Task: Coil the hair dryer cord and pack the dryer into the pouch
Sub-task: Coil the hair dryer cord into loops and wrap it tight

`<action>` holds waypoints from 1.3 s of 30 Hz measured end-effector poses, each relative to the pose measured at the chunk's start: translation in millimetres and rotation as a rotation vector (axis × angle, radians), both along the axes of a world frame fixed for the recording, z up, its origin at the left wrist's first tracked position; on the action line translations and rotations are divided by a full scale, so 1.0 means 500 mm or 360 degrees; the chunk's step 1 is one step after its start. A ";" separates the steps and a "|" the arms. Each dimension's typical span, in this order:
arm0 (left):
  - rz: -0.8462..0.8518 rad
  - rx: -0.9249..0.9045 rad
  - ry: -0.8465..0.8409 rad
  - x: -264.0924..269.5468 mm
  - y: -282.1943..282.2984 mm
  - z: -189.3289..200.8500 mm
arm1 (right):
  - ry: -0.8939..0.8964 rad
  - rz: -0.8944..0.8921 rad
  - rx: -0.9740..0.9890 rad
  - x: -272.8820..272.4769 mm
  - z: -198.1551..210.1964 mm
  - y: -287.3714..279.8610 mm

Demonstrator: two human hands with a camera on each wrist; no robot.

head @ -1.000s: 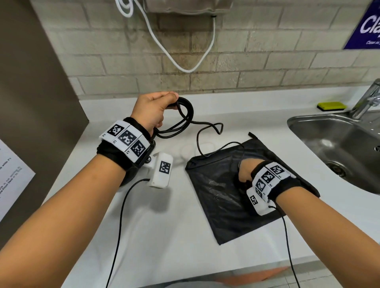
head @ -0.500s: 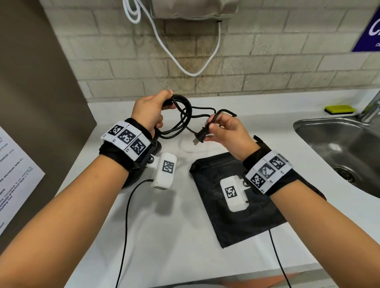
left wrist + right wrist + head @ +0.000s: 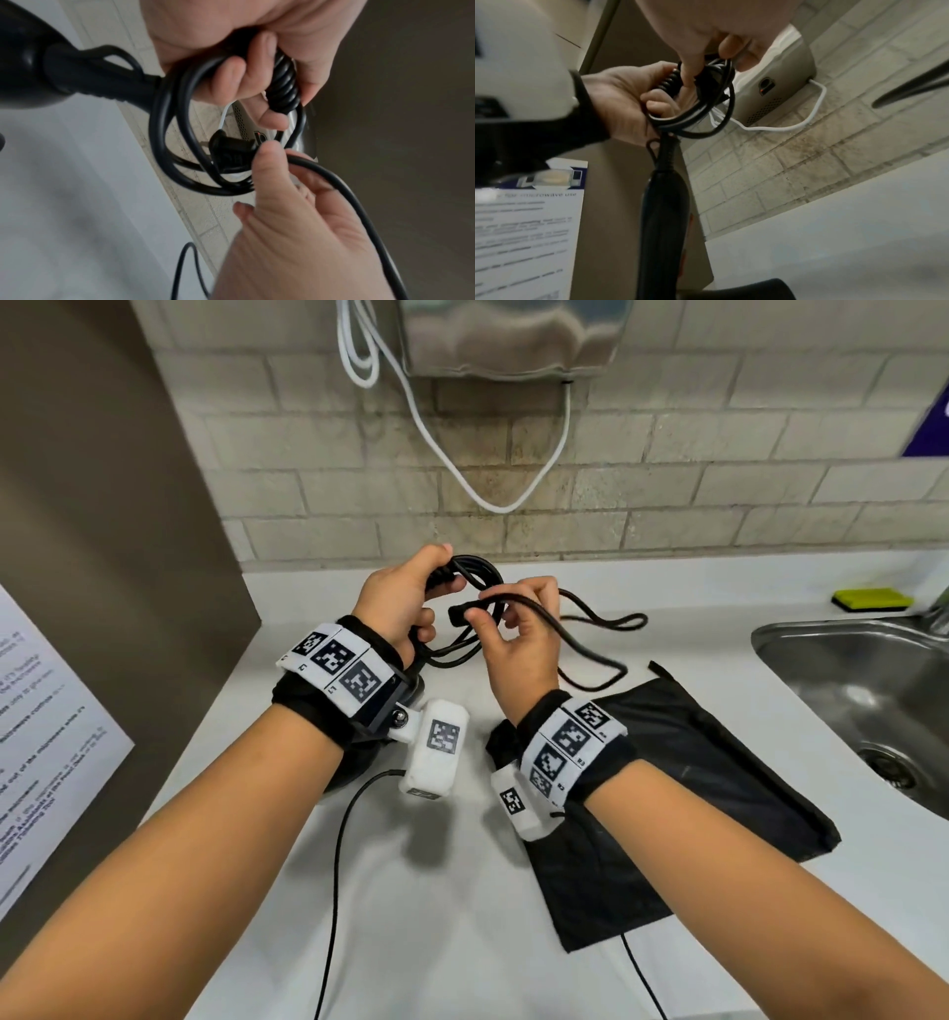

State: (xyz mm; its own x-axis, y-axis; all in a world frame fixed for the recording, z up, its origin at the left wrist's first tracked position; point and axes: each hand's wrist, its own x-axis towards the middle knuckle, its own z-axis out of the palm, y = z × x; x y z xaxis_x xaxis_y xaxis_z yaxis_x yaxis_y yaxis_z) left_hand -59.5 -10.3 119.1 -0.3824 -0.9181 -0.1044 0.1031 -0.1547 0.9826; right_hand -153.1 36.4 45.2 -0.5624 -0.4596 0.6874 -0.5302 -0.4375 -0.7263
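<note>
Left hand point(image 3: 398, 603) grips coiled cord point(image 3: 174, 130), right hand point(image 3: 518, 634) pinches plug point(image 3: 231, 151); loose tail could unravel loops.

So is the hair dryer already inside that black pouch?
No, the pouch lies flat on the counter, while the dryer hangs below the left hand.

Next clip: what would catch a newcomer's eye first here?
The two hands meeting above the white counter: the left hand grips a bundle of black hair dryer cord loops, while the right hand pinches the black plug at the loops. Beneath the right wrist a flat black fabric pouch lies on the counter, beside a steel sink.
</note>
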 end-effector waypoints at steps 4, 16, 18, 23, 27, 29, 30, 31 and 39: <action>-0.0052 0.0067 0.0069 0.004 -0.004 0.005 | 0.0235 -0.0170 0.0026 -0.001 0.004 -0.016; -0.0071 0.0134 0.0175 0.010 -0.008 0.010 | -0.0196 -0.0202 0.0227 0.011 0.020 -0.041; -0.0059 0.0165 0.0179 0.010 -0.008 0.011 | -0.0199 -0.0045 0.0205 0.016 0.026 -0.045; -0.0038 0.0146 0.0147 0.012 -0.015 0.015 | -0.0138 0.0310 0.0311 0.010 0.040 -0.049; -0.0064 0.0143 0.0107 0.016 -0.022 0.021 | 0.0168 0.0324 0.0352 -0.011 0.027 -0.039; -0.0064 0.0135 0.0122 0.019 -0.027 0.022 | 0.0286 0.0404 0.0482 -0.029 0.010 -0.030; -0.0056 0.0137 0.0140 0.021 -0.031 0.023 | 0.0366 0.0425 0.0620 -0.036 0.001 -0.024; -0.0036 0.0145 0.0169 0.024 -0.035 0.024 | 0.0468 0.0425 0.0777 -0.044 -0.012 -0.018; 0.0062 0.0159 0.0310 0.053 -0.062 0.032 | 0.0560 -0.0218 0.2094 -0.173 -0.142 0.020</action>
State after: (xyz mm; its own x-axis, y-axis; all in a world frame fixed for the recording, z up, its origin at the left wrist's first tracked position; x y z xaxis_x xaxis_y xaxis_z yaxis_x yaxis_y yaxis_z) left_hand -33.2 -41.4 135.0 -0.3685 -0.9214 -0.1234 0.2971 -0.2425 0.9235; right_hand -239.5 46.6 -25.6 -0.5440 -0.8337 -0.0949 -0.7541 0.5354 -0.3803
